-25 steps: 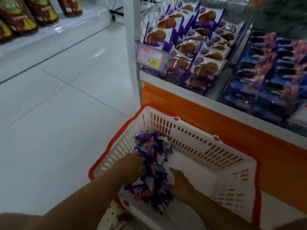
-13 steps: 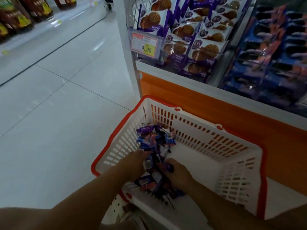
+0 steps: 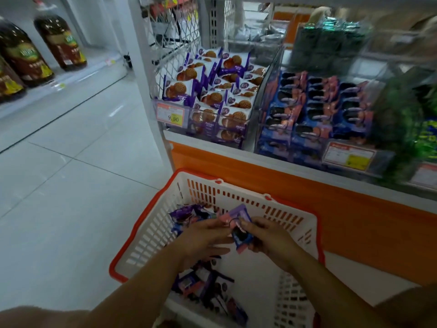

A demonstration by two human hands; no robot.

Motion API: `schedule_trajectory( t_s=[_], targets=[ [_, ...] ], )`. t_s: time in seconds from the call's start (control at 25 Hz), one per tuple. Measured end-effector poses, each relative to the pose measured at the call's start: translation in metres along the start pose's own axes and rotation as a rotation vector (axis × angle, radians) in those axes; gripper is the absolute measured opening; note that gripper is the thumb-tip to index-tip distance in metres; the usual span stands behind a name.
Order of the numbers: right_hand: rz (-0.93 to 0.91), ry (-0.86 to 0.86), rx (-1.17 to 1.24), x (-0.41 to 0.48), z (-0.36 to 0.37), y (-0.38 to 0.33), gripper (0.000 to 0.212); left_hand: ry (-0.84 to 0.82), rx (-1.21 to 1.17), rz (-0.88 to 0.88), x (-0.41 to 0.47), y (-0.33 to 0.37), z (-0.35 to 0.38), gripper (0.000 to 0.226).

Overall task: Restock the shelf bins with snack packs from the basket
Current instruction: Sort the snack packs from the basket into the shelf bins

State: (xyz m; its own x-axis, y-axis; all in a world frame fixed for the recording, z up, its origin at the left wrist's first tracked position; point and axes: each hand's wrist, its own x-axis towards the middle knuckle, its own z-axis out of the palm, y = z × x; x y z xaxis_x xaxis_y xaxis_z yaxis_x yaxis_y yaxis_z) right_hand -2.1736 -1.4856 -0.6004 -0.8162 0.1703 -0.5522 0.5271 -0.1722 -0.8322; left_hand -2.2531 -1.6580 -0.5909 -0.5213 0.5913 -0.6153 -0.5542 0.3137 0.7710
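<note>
Over the basket (image 3: 146, 233), your left hand (image 3: 203, 237) and right hand (image 3: 267, 235) both pinch a few snack packs (image 3: 238, 229); a pile (image 3: 203, 287) lies at 6 o'clock, so restocking looks unfinished.

We see our left hand (image 3: 203, 240) and right hand (image 3: 269, 237) bare, and both forearms bare down to the lower edge of view. Whether sleeves begin higher up, we cannot tell.
</note>
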Motion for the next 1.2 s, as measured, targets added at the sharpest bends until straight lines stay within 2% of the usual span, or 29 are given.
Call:
schedule_trajectory(
  t_s=[0.2,0.36,0.44,0.56,0.68,0.72,0.8,0.88,1.04,1.2],
  targets=[
    [-0.044,0.076,0.07,-0.011,-0.001,-0.007,0.028,0.067,0.0,0.089,-0.005,0.009,0.023,0.023],
    [-0.138,-0.036,0.031,-0.015,-0.009,-0.012,0.033,0.075,0.073,0.169,-0.011,0.019,0.031,0.021],
    [-0.155,0.023,0.032,-0.017,-0.012,-0.014,0.031,0.059,0.043,0.187,-0.01,0.021,0.034,0.024],
    [-0.135,0.149,0.198,-0.015,-0.017,-0.01,0.032,0.039,0.036,0.179,-0.006,0.02,0.039,0.034],
    [-0.141,0.129,0.382,-0.02,-0.021,-0.013,0.026,0.093,0.043,0.208,-0.001,0.02,0.04,0.029],
    [-0.161,0.122,0.387,-0.022,-0.022,-0.015,0.03,0.104,0.049,0.218,-0.001,0.021,0.04,0.027],
    [-0.191,0.122,0.258,-0.027,-0.024,-0.022,0.047,0.103,0.088,0.238,-0.001,0.027,0.039,0.025],
    [-0.227,0.154,0.064,-0.036,-0.027,-0.034,0.052,0.095,0.164,0.275,-0.002,0.04,0.04,0.023],
    [-0.368,0.208,-0.277,-0.063,-0.04,-0.078,0.036,0.108,0.381,0.445,-0.01,0.087,0.055,0.02],
    [-0.498,0.425,-0.582,-0.096,-0.071,-0.142,0.027,0.122,0.627,0.758,-0.025,0.138,0.081,0.028]
  ],
)
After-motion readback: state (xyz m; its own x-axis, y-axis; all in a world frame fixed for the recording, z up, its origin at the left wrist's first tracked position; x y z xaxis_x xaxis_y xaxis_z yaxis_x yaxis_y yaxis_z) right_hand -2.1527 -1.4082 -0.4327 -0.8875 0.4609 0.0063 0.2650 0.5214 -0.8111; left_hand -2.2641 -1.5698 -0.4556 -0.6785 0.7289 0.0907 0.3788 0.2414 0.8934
